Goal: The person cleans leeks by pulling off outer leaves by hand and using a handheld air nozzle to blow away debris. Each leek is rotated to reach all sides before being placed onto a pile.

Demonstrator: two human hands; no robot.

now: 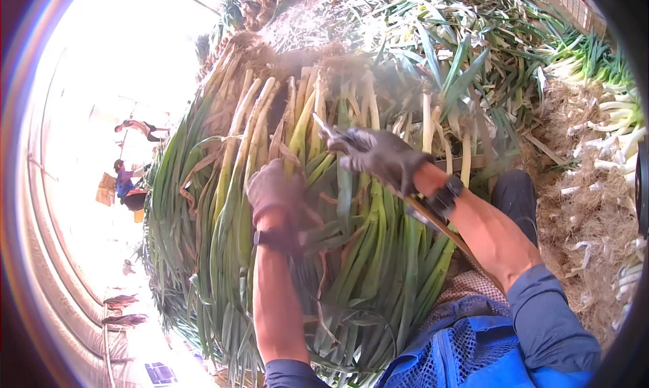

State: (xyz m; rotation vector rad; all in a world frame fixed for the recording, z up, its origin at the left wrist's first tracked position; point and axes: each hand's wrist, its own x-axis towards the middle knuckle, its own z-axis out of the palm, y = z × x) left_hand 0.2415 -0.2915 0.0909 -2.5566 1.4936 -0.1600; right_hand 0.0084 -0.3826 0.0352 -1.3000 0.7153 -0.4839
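Note:
A large heap of long green onions (226, 215) fills the middle, pale stalks and roots pointing away from me and green leaves trailing toward me. My left hand (274, 193), in a dark glove, is curled closed among the stalks, right by a dry brown leaf, with its fingertips hidden. Over the stalks to its right is my right hand (382, 156), also gloved, with fingers stretched to the left and thumb apart. A thin whitish tip shows at its index finger, close to a yellow-green stalk (302, 134).
Loose trimmed leaves (433, 23) lie piled behind the stalks. At right, cut roots (574, 205) cover the ground beside cleaned white green onions (625, 134). My bent knee (517, 202) is right of the heap. Two people (127, 185) are in the bright area at far left.

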